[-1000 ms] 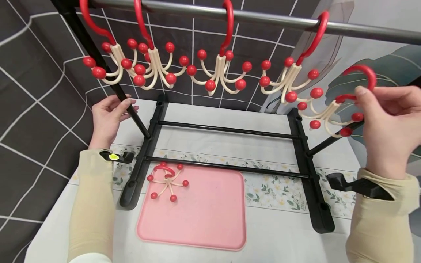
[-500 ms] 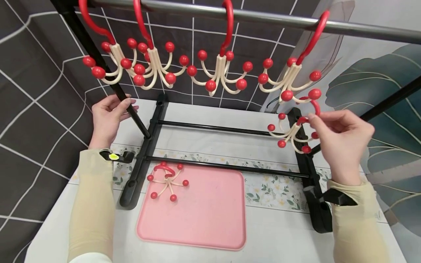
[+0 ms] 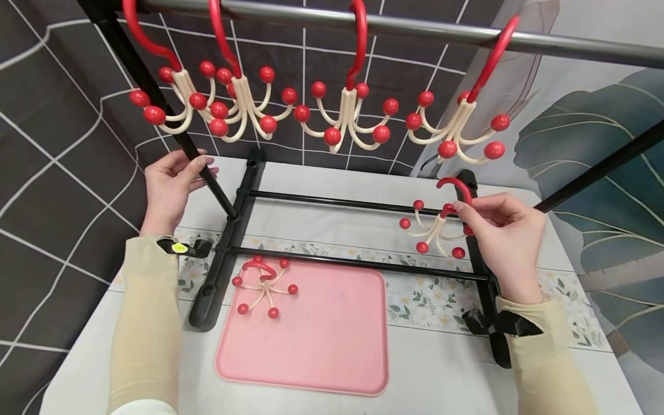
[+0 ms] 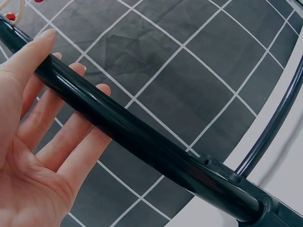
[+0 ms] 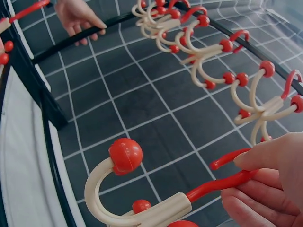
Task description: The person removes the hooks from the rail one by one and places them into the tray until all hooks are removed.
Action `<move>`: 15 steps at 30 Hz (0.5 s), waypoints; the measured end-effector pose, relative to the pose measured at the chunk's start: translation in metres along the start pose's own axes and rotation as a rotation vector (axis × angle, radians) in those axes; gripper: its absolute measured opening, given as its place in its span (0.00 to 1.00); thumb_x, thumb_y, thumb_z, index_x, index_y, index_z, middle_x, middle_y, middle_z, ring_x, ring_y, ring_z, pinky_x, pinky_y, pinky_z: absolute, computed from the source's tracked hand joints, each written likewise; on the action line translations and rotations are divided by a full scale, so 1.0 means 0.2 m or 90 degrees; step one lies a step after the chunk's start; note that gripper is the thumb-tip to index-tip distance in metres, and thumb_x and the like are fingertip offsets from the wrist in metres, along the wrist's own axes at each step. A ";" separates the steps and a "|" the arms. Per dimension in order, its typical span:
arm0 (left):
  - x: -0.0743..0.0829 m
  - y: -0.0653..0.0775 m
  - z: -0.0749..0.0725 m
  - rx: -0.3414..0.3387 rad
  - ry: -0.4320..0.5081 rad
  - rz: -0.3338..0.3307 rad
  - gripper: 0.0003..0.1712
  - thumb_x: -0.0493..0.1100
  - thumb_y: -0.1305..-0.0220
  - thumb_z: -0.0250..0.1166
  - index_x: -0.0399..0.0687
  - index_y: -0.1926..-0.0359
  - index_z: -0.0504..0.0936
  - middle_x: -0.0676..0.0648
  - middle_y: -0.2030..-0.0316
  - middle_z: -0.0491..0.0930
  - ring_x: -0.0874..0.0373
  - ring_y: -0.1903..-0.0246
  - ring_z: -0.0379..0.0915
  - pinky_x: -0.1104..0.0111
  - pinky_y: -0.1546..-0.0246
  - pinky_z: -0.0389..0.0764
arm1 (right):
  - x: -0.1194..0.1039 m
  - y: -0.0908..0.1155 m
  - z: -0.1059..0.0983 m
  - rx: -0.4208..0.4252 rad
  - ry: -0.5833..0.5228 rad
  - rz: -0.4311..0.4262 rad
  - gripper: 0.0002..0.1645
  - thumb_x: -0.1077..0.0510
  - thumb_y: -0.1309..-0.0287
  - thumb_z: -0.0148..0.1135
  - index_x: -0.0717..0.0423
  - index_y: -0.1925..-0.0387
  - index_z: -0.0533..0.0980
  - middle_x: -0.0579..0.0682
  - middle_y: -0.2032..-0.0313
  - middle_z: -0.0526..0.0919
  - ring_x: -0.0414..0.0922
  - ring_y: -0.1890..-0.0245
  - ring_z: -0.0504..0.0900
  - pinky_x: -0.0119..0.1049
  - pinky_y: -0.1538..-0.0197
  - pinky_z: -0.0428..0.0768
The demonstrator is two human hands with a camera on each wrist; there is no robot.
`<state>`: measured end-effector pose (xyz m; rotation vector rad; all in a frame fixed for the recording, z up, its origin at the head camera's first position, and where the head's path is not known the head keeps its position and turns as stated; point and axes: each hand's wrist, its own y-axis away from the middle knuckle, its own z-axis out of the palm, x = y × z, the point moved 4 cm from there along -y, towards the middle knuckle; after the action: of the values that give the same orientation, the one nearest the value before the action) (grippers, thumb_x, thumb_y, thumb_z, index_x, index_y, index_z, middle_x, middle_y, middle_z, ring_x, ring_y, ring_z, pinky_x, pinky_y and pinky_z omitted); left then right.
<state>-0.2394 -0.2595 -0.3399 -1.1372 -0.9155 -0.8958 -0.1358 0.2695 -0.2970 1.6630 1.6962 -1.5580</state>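
Left hand [image 3: 168, 181]: gripped the black left upright [image 3: 220, 194] near its lower end, thumb in front, fingers behind. Served, by judgement, to steady the black rack [image 3: 363, 264]; needed light, even pressure, without tilt or pull.

Spare hanger [image 3: 264, 282], red and cream, one: lay in the far left corner of the pink tray [image 3: 332, 334], on the table [image 3: 436, 369], untouched by either hand.

Hung hangers [image 3: 347, 115], same pattern, four: hung by red hooks from the metal rail [image 3: 290, 12]. Best left unbumped.

Held hanger [image 3: 440, 223], one: hung cream arms down at the rack's right end, below the fourth hung hanger, apart from the rail. Pointed hook tip leftward.

Right hand [image 3: 505, 236]: pinched the red hook between thumb and fingers. Called, by judgement, for a hold low on the stem, hook curve unobstructed, arms level, balls clear of the right base foot [image 3: 501, 349] and right upright [image 3: 596, 172].
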 end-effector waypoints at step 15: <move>0.00 0.00 0.00 0.001 -0.007 -0.003 0.14 0.35 0.36 0.72 0.31 0.51 0.85 0.41 0.62 0.87 0.53 0.65 0.88 0.69 0.59 0.86 | 0.01 0.14 0.20 -0.127 -0.104 0.028 0.09 0.65 0.42 0.74 0.67 0.61 0.85 0.53 0.68 0.89 0.42 0.73 0.88 0.30 0.67 0.86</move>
<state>-0.2393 -0.2604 -0.3405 -1.1409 -0.9281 -0.8928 -0.1301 0.2311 -0.3259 1.4250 1.6583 -1.4119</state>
